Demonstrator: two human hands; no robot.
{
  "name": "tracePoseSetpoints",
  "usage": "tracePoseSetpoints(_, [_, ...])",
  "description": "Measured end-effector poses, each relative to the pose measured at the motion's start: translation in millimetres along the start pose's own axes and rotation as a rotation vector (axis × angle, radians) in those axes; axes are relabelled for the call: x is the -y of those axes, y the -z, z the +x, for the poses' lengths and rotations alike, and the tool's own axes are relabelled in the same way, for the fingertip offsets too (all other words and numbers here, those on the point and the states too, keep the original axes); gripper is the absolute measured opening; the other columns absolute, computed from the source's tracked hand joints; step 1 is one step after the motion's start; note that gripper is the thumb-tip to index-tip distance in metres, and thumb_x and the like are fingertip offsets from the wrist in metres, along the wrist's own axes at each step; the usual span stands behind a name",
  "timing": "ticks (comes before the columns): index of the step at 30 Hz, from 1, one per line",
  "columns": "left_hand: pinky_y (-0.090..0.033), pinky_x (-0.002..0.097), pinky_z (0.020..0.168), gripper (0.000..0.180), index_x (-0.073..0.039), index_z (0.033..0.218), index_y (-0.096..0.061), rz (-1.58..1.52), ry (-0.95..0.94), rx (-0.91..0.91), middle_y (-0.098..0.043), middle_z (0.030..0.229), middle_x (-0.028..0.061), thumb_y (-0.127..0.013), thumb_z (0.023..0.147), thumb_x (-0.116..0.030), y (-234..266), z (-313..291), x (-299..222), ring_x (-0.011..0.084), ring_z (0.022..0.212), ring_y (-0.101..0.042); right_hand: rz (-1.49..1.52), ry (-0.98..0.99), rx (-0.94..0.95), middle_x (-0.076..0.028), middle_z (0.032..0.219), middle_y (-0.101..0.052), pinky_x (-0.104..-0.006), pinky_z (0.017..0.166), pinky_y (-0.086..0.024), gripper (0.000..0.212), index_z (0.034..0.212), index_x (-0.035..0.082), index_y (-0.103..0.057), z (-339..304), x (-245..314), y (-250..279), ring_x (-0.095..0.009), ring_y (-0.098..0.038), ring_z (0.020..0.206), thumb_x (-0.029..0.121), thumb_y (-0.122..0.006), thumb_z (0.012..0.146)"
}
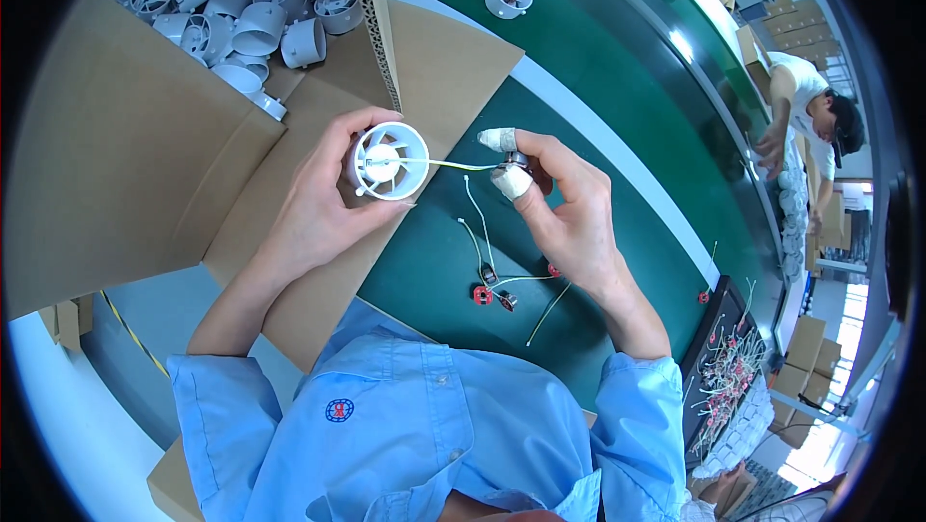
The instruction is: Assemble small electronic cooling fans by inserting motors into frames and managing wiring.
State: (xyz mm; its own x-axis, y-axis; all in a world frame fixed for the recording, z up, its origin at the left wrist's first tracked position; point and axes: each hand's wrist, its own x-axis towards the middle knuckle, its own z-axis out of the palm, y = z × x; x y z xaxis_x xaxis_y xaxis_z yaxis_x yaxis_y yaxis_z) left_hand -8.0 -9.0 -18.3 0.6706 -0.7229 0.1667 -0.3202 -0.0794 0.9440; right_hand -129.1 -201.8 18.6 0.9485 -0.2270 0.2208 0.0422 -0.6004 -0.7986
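The small dark motor (pixel 519 160) lay directly to the right of the white fan housing (pixel 383 164), a short gap apart, both raised above the left part of the worktop (pixel 424 261). A pale wire (pixel 458 165) bridged that gap nearly straight, running from the motor across the housing's rim towards its hub; whether it passed through a hole there was too small to tell. The housing's open end faced up towards the head, so its tube axis pointed roughly along the line of sight. The motor's own axis could not be told behind the fingertips.

The left hand (pixel 323 175), nearer the housing, curved round it from the left, fingers along the far side and thumb along the near side, parted by the tube's width and holding it. The right hand (pixel 579 199), nearer the motor, reached up and leftwards from the worktop's near edge. Its taped fingers (pixel 498 140) were almost closed, pinching the motor between index finger and thumb. Below, loose motors (pixel 483 295) with wires lay towards the worktop's near edge.
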Motion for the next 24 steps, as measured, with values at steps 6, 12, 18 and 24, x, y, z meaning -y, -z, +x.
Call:
tracePoseSetpoints(6, [-0.045, 0.0301, 0.086, 0.06, -0.007, 0.119, -0.047, 0.098, -0.06, -0.003, -0.051, 0.115, 0.0105, -0.074, 0.065, -0.004, 0, 0, 1, 0.0213, 0.105, -0.054, -0.191, 0.107, -0.017, -0.006, 0.075, -0.058, -0.0236, 0.058, -0.044, 0.027, 0.106, 0.001, -0.06, 1, 1, -2, -0.013, -0.055, 0.064, 0.004, -0.062, 0.079])
tracePoseSetpoints(12, [-0.047, 0.0316, 0.079, 0.059, -0.01, 0.116, -0.051, 0.424, -0.333, -0.029, -0.044, 0.118, 0.0129, -0.072, 0.062, 0.0, -8, 0, -11, 0.0272, 0.101, -0.053, -0.388, 0.338, 0.043, -0.007, 0.072, -0.055, -0.0257, 0.06, -0.045, 0.027, 0.105, 0.002, -0.058, 2, 23, -26, -0.016, -0.056, 0.063, -0.001, -0.06, 0.078])
tracePoseSetpoints(18, [-0.049, 0.0338, 0.068, 0.06, -0.015, 0.117, -0.052, 0.479, -0.328, -0.069, -0.041, 0.107, 0.013, -0.07, 0.062, 0.001, -9, -9, -17, 0.0291, 0.09, -0.052, 0.154, 0.084, 0.105, -0.006, 0.086, -0.054, -0.027, 0.061, -0.047, 0.027, 0.104, -0.002, -0.054, -3, 23, -38, -0.014, -0.057, 0.072, -0.007, -0.055, 0.078])
tracePoseSetpoints(24, [-0.048, 0.0349, 0.067, 0.06, -0.015, 0.119, -0.051, 0.551, -0.257, -0.1, -0.041, 0.102, 0.0128, -0.07, 0.064, -0.001, -11, -9, -19, 0.0287, 0.086, -0.053, 0.87, -0.311, 0.203, -0.007, 0.096, -0.053, -0.025, 0.064, -0.048, 0.027, 0.109, -0.004, -0.05, -7, 14, -38, -0.012, -0.056, 0.081, -0.004, -0.055, 0.083])
